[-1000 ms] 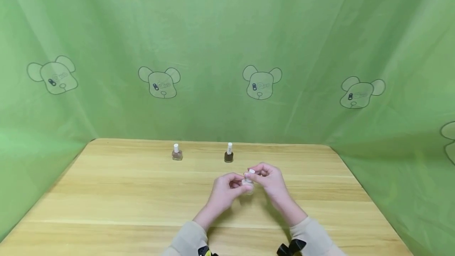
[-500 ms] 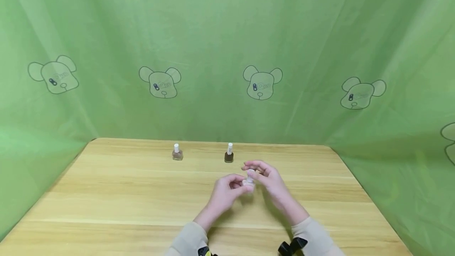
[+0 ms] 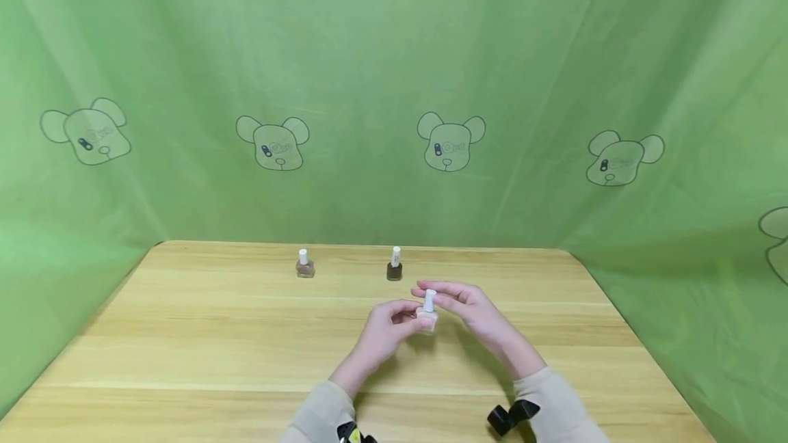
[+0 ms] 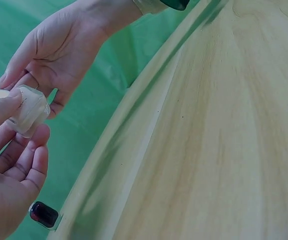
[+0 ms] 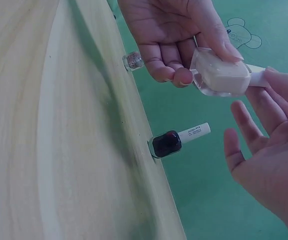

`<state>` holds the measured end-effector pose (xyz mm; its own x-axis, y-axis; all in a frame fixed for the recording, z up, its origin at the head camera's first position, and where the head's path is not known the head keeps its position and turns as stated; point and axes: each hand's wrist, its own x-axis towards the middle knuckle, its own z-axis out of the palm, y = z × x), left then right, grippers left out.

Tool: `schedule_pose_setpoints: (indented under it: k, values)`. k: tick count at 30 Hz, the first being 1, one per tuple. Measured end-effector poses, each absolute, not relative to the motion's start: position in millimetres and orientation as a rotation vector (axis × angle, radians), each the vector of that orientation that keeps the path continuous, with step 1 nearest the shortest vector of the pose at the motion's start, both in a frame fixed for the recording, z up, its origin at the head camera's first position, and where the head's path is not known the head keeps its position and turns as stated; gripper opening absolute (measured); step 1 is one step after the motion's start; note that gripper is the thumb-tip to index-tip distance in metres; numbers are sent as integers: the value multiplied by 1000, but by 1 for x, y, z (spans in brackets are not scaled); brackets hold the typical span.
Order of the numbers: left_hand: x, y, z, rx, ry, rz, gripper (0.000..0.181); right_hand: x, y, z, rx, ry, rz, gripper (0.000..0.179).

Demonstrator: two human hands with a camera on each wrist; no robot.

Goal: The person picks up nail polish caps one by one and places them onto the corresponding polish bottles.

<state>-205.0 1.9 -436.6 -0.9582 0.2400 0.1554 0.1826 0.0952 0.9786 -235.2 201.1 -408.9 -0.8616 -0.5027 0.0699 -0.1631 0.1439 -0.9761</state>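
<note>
A nail polish bottle (image 3: pixel 427 320) with pale, whitish polish and a white cap (image 3: pixel 429 300) is held above the table. My left hand (image 3: pixel 386 329) grips its glass body between thumb and fingers, clearly seen in the right wrist view, where the bottle (image 5: pixel 222 75) lies tilted. My right hand (image 3: pixel 477 310) is at the cap, thumb on one side and index finger on the other. Its remaining fingers stand apart from the bottle in the right wrist view. Both hands (image 4: pixel 66 45) also appear in the left wrist view, around the pale bottle (image 4: pixel 33 107).
A dark nail polish bottle (image 3: pixel 395 271) stands upright near the back edge of the wooden table (image 3: pixel 246 347). Left of it stands a pinkish-mauve one (image 3: pixel 304 268). A green curtain (image 3: pixel 357 53) with bear drawings hangs behind and at the sides.
My right fingers have shifted around the cap, which shows more now. The pale bottle and both hands have moved slightly left. The two standing bottles remain in place.
</note>
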Motion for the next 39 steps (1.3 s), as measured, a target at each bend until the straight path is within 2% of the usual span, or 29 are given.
schedule_pose_setpoints:
  k: [10, 20, 27, 31, 39]
  values:
    - [-204, 4, -437, 449, 2317, 2028, 33, -236, 196, -407, -595, 2300, -1786, 37]
    - [-200, 10, -436, 403, 2477, 2025, 30, -229, 178, -409, -293, 2449, -1985, 29]
    - [-197, 14, -439, 418, 2561, 2034, 28, -224, 169, -413, -189, 2497, -2060, 29]
    - [-197, 14, -439, 417, 2576, 2038, 29, -226, 170, -414, -277, 2477, -2028, 29]
    - [-200, 11, -436, 381, 2536, 2037, 30, -232, 187, -418, -625, 2223, -1895, 43]
